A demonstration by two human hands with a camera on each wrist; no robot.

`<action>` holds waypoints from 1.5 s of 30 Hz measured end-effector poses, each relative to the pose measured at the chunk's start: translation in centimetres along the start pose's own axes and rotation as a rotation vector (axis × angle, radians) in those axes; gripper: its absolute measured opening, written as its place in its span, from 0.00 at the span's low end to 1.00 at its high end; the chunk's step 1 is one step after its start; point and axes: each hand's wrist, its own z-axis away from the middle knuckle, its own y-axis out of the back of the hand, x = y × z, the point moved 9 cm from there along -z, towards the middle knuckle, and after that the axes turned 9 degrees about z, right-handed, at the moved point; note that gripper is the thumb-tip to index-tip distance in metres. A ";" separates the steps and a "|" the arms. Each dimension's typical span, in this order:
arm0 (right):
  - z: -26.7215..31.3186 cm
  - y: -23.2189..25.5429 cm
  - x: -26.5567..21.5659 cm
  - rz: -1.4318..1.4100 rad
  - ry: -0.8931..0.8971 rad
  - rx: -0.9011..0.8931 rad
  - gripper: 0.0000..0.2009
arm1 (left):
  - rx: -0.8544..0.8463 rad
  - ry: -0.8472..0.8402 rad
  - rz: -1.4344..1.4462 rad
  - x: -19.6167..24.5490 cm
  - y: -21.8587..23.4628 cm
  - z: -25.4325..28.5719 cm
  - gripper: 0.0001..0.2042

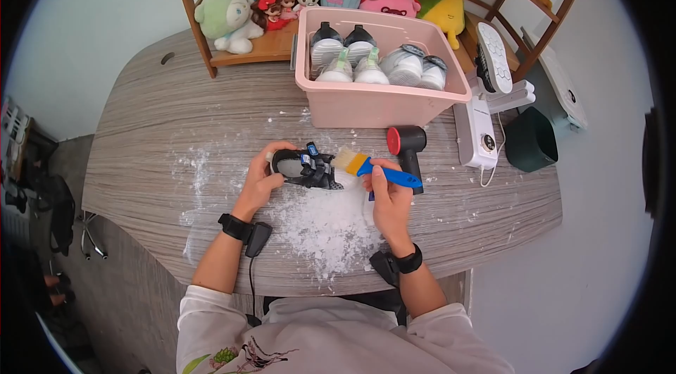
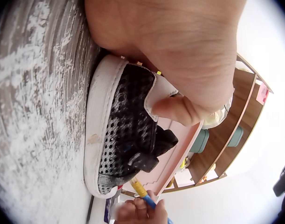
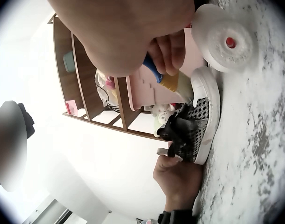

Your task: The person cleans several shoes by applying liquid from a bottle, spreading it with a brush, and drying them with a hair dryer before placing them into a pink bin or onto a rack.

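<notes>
My left hand point(image 1: 259, 185) grips the heel end of a small black mesh shoe point(image 1: 320, 175) with a white sole, thumb at the collar. The sole is down at the tabletop in the left wrist view, and a brown smudge shows on its white sidewall. My right hand point(image 1: 391, 206) holds a paintbrush point(image 1: 403, 177) by its blue handle. Its pale bristles point(image 3: 185, 88) meet the shoe near the toe. Close by the toe lies a white, round-ended container point(image 3: 216, 29) with a red centre, mostly hidden by my right hand in the head view.
White powder point(image 1: 320, 233) is scattered over the wooden table point(image 1: 141, 106). Behind stands a pink bin point(image 1: 380, 112) holding several shoes. To the right are a black-and-red hair dryer point(image 1: 410, 150), a white appliance point(image 1: 473, 136) and a dark green bin point(image 1: 529, 145). Plush toys point(image 1: 229, 15) sit on a shelf.
</notes>
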 end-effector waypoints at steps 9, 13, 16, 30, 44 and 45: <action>-0.4 3.6 0.1 0.281 0.079 0.177 0.08 | 0.008 0.000 0.001 0.0 -0.1 0.0 0.29; -0.1 2.1 -2.3 0.262 0.262 0.196 0.07 | 0.005 -0.005 -0.008 -0.2 0.1 0.0 0.29; 0.4 0.9 -2.0 0.413 0.179 0.002 0.07 | 0.009 0.005 -0.004 -0.3 0.1 0.0 0.29; 0.8 1.9 -2.5 0.421 0.329 0.093 0.06 | 0.017 0.015 -0.004 -0.6 0.3 0.0 0.28; 1.3 2.0 -3.0 0.428 0.373 0.083 0.05 | 0.030 -0.003 -0.028 -0.5 0.4 0.2 0.29; 1.3 2.1 -3.2 0.406 0.377 0.101 0.04 | 0.037 0.002 -0.039 -0.4 0.4 0.2 0.29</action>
